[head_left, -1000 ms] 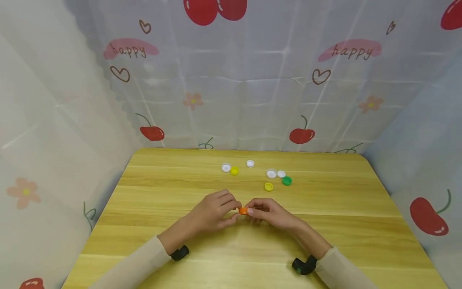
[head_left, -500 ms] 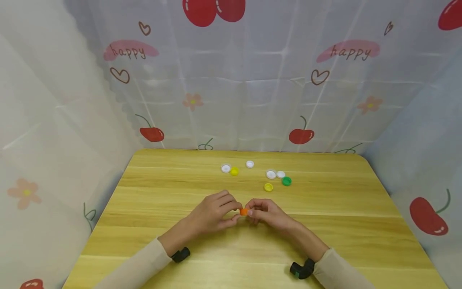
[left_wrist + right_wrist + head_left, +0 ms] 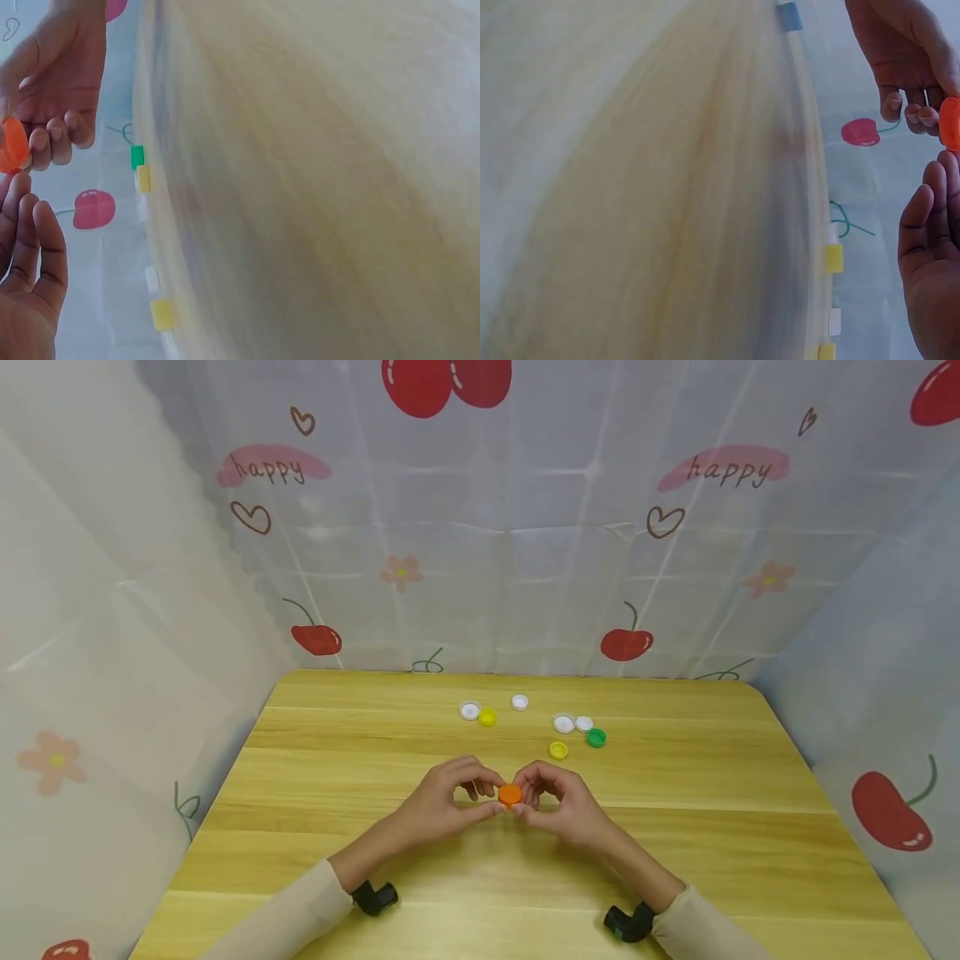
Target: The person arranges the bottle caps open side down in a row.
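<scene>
An orange bottle cap (image 3: 510,794) is held up above the table, its flat top turned towards the head camera. My left hand (image 3: 446,800) pinches it from the left between thumb and forefinger. From the other side, the thumb and fingers of my right hand (image 3: 567,805) grip it too. In the left wrist view the orange cap (image 3: 13,144) shows between the right hand (image 3: 69,64) above and the left hand (image 3: 30,277) below. The right wrist view catches the cap (image 3: 950,124) at its right edge.
Beyond the hands, several caps lie on the wooden table (image 3: 337,777): yellow caps (image 3: 558,750), a green cap (image 3: 596,738), and white caps (image 3: 520,702), some with clear rims. A printed curtain (image 3: 495,593) hangs behind the table's far edge. Black wrist mounts (image 3: 630,922) sit below the wrists.
The orange cap has tilted from side-on to showing its flat top. Both hands have turned with it, their thumbs lower and the fingers more spread. The other caps stay put.
</scene>
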Available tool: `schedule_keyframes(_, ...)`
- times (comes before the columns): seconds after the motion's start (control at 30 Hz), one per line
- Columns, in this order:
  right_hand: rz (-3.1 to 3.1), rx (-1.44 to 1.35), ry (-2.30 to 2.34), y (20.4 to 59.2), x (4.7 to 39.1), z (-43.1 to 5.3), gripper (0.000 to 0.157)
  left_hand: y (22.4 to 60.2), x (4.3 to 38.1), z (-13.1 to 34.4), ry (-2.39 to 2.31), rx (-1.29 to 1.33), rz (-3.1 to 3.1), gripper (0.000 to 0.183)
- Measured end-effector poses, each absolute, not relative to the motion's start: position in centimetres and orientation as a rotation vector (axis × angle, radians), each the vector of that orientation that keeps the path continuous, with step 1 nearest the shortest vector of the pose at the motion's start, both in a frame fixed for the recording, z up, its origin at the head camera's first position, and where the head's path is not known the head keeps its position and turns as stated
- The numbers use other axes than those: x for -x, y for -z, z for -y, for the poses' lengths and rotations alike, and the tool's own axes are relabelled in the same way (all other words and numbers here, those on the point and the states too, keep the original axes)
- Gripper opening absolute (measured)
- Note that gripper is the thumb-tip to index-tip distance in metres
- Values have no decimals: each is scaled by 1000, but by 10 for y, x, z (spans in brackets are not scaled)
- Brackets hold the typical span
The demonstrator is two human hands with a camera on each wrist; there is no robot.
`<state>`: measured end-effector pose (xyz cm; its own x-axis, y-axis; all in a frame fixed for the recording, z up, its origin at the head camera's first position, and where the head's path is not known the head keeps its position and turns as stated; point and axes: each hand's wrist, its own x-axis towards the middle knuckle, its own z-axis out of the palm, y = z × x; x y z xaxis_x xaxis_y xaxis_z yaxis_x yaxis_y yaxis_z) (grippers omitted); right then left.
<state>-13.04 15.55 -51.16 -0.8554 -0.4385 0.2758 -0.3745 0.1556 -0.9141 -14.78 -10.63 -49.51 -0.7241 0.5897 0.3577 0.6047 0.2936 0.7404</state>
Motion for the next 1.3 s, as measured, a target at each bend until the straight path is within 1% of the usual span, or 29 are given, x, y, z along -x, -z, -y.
schedule_keyframes(0.17, -2468, 955, 1774, 514, 131, -157, 29, 498, 147, 103, 1498, 1154, 2501, 24)
schedule_keyframes(0.47, -2482, 1000, 1742, 518, 130, -158, 29, 501, 146, 103, 1487, 1181, 2520, 23)
schedule_keyframes(0.63, -2530, 1054, 1571, 514, 129, -151, 33, 506, 139, 114, 1438, 1184, 2561, 24)
schedule_keyframes(0.83, -2594, 1216, 1273, 501, 129, -127, 33, 507, 127, 140, 1268, 1139, 2609, 25)
schedule_keyframes(1.07, -2634, 1205, 957, 495, 127, -90, 30, 510, 113, 171, 1007, 1055, 2643, 27)
schedule_keyframes(1.17, -2655, 1223, 863, 496, 126, -75, 27, 513, 108, 183, 927, 992, 2704, 28)
schedule_keyframes(1.3, -2661, 1255, 769, 503, 127, -56, 23, 517, 105, 195, 865, 936, 2778, 25)
